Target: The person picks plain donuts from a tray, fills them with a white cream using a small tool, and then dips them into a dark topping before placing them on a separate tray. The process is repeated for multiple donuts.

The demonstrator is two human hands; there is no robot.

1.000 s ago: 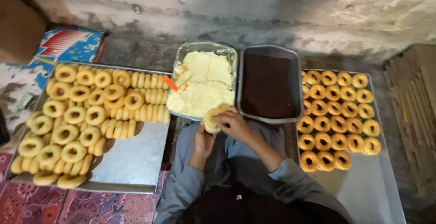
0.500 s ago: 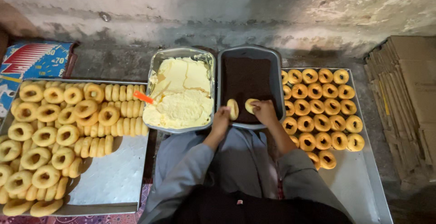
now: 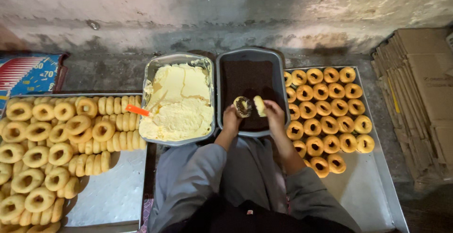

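Observation:
My left hand holds a ring-shaped pastry half whose face is coated dark, over the tray of dark crumbs. My right hand holds the other pale half right beside it, on edge. Both hands hover at the near end of the dark tray. To its left stands a metal tray of pale yellow cream with an orange-handled tool stuck in its left side.
A steel tray on the left carries several plain rings, flat and stacked on edge. A steel tray on the right holds rows of filled rings. Flattened cardboard lies far right. A rough wall runs behind.
Both hands went from the cream tray to the dark crumb tray. The pastry, held whole a second ago, is now two halves, one with a dark coated face.

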